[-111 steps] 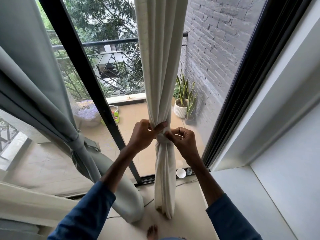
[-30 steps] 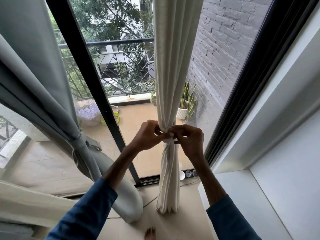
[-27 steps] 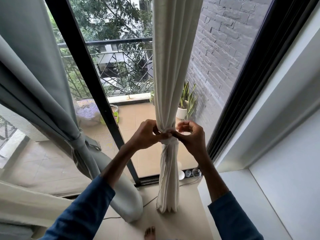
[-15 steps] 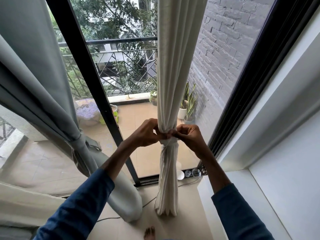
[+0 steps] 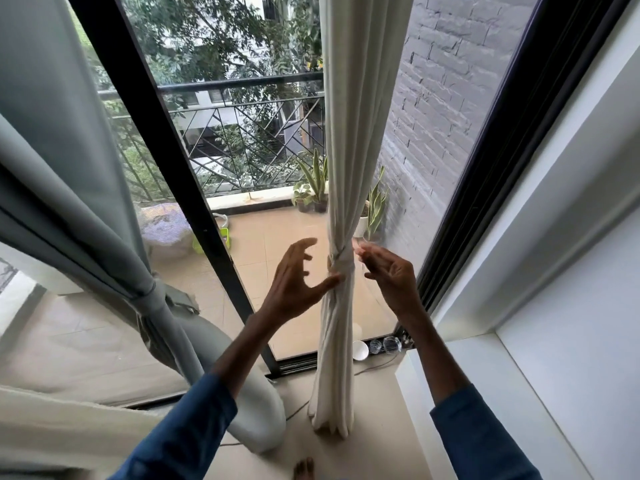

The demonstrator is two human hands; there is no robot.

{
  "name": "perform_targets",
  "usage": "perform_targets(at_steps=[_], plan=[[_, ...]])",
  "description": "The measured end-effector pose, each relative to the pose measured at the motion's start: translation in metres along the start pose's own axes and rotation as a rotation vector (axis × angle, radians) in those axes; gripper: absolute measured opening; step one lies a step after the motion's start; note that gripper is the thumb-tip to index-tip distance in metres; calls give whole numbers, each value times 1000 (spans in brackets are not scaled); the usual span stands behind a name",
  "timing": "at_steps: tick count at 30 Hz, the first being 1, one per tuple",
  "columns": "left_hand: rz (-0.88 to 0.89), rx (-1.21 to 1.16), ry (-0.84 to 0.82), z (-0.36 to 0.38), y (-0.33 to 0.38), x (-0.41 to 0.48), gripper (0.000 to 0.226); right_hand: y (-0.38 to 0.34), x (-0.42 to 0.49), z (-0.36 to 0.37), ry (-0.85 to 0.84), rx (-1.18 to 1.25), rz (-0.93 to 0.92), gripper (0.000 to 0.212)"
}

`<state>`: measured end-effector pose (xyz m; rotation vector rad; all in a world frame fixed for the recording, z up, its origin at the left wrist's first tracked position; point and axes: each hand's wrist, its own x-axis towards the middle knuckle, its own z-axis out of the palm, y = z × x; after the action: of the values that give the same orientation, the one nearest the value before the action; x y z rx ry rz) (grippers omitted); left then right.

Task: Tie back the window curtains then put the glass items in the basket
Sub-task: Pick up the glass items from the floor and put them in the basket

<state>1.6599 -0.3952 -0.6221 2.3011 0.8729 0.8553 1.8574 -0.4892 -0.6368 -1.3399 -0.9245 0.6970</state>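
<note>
From the head camera, the cream curtain (image 5: 360,116) hangs straight down in front of the window glass, gathered at its waist by a tie band (image 5: 341,259) of the same cloth that wraps right around it; below the band the folds fall in a tight bundle to the floor (image 5: 374,431). The left hand (image 5: 298,275) is spread open on the left side of the band, its fingers splayed and gripping nothing, the thumb tip just meeting the cloth below the wrap. The right hand (image 5: 389,271) is open on the other side of the curtain, fingers loosely curled and apart from the cloth (its fingertips are blurred, so whether anything thin lies between them cannot be told). The curtain thus stands between the two open palms, held by neither. At the left edge of the window the grey curtain (image 5: 69,188) is drawn aside and cinched by its own grey tie (image 5: 154,299). At the foot of the window frame, in the right corner of the floor just beside the cream curtain's hem, lie a white cup (image 5: 360,349) on its side and two clear glasses (image 5: 384,344), close to the white ledge (image 5: 485,393). Through the glass, potted plants (image 5: 313,188) stand on the balcony. No readable writing or label shows anywhere.
</note>
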Motion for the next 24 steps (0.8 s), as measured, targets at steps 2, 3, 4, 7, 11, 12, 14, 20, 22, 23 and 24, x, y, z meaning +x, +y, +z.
perform_targets(at_steps=[2, 3, 4, 7, 11, 12, 14, 20, 22, 23, 24], plan=[[-232, 25, 26, 17, -17, -25, 78, 20, -8, -10, 92, 17, 93, 32], [-325, 48, 10, 28, -25, -38, 68, 31, -13, -16, 139, 20, 152, 28], [-383, 65, -59, 39, -31, -50, 53, 41, -21, -20, 182, 23, 205, 27], [-363, 29, -514, 73, -35, -75, 13, 69, -46, -30, 283, 42, 341, 28], [-268, 8, -871, 126, -19, -81, 23, 102, -80, -46, 401, 51, 495, 31], [-243, -3, -921, 142, -15, -79, 25, 111, -88, -52, 427, 41, 532, 31], [-236, 2, -984, 177, -10, -74, 27, 128, -105, -65, 471, 37, 604, 28], [-364, 63, -998, 277, -20, -46, 36, 181, -121, -110, 543, 38, 818, 22], [-458, 99, -962, 312, -40, -36, 32, 206, -112, -123, 536, 29, 880, 21], [-508, 119, -956, 330, -53, -32, 26, 219, -105, -128, 527, 25, 912, 20], [-569, 134, -950, 350, -73, -32, 19, 231, -98, -132, 518, 26, 941, 19]])
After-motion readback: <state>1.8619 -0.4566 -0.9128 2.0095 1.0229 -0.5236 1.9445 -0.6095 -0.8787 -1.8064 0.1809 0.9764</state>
